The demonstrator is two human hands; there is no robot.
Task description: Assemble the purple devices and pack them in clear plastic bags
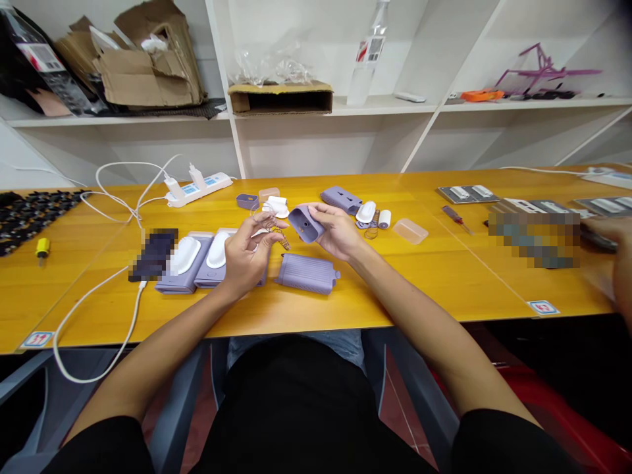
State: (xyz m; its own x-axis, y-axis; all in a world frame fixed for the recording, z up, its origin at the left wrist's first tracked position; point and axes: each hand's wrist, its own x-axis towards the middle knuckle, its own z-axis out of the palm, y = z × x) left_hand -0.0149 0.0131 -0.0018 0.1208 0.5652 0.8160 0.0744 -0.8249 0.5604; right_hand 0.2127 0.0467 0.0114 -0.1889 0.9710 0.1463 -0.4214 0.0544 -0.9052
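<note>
My right hand [338, 230] grips a hollow purple housing [305, 225], its open end turned toward the left. Just left of it, my left hand [249, 250] pinches a thin coppery spring [284, 241]. Below both hands a ribbed purple casing [307, 274] lies on its side. Near my left wrist stand purple boxes with white oval tops, one box [176, 282] at the left. Behind the right hand lie another purple housing [340, 199], a white oval part [366, 212], a white cylinder [384, 218] and a clear cover [411, 231]. A small purple cap [247, 201] sits behind the left hand.
A power strip [202, 190] with white cables stands at the back left. A phone-like blurred dark object [153, 255] lies near the boxes. Farther right are a screwdriver [457, 219] and another person's hand [615, 240]. White shelves [316, 141] border the table's back.
</note>
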